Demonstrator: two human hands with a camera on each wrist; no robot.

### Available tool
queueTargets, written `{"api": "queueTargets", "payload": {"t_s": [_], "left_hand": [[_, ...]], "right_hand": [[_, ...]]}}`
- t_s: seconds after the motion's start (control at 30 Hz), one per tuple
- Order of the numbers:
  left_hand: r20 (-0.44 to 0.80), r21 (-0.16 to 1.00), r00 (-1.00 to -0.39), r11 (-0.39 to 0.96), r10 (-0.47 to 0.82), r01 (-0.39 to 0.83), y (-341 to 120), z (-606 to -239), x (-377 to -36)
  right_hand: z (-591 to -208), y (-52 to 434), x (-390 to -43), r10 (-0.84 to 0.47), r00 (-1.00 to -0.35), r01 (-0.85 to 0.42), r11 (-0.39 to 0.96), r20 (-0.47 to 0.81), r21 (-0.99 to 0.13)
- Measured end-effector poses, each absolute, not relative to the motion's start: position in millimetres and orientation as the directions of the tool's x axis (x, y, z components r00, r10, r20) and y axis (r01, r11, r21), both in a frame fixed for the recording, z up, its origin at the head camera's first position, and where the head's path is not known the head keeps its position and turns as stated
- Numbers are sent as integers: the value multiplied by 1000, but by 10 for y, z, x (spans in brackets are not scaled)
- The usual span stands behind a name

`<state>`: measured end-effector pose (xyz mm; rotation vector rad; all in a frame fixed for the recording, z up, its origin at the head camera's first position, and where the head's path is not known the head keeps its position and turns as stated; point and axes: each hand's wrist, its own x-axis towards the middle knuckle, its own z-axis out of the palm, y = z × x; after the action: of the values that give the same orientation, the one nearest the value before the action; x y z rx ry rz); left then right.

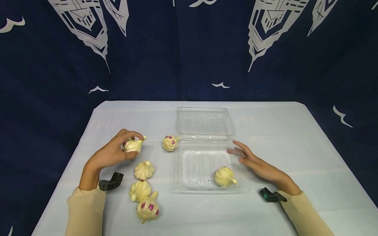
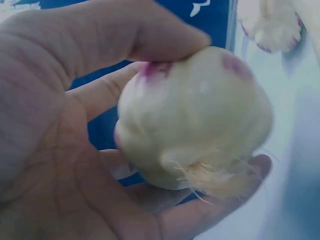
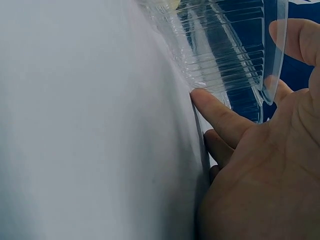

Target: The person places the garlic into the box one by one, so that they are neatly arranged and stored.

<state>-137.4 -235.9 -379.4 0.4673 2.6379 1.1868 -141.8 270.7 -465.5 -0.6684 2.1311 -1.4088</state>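
Cream sleeves low, both hands out over the white table (image 1: pixel 295 137).
L hand (image 1: pixel 113 152) curls round a garlic bulb (image 1: pixel 133 145), just off the cloth; R hand (image 1: pixel 254 160), fingers straight, touches clear clamshell box (image 1: pixel 180 164) rim.

This looks like a staged recording booth rather than a lived-in room. A dark blue cloth (image 1: pixel 183 49) printed with white buildings and birds hangs close behind and wraps round both sides of the table (image 1: pixel 295 131), hiding any walls or furniture. The tabletop is covered edge to edge in plain white sheeting, with its far corners cut against the cloth.
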Motion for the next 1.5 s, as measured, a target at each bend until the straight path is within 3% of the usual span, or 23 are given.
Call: {"api": "queueTargets", "payload": {"t_s": [0.4, 1.23, 1.5], "left_hand": [[165, 784, -878, 480, 450, 393, -2104, -3698, -1275], [175, 802, -847, 427, 501, 418, -1557, -3713, -1191], [188, 804, -850, 420, 491, 421, -1359, -3735, -1136]], "right_hand": [[-4671, 2658, -1455, -658, -741, -135, 340, -133, -931], [-4664, 2710, -1438, -658, -742, -135, 333, -127, -933], [-4685, 2723, -1442, -687, -722, -157, 271, -76, -950]]}}
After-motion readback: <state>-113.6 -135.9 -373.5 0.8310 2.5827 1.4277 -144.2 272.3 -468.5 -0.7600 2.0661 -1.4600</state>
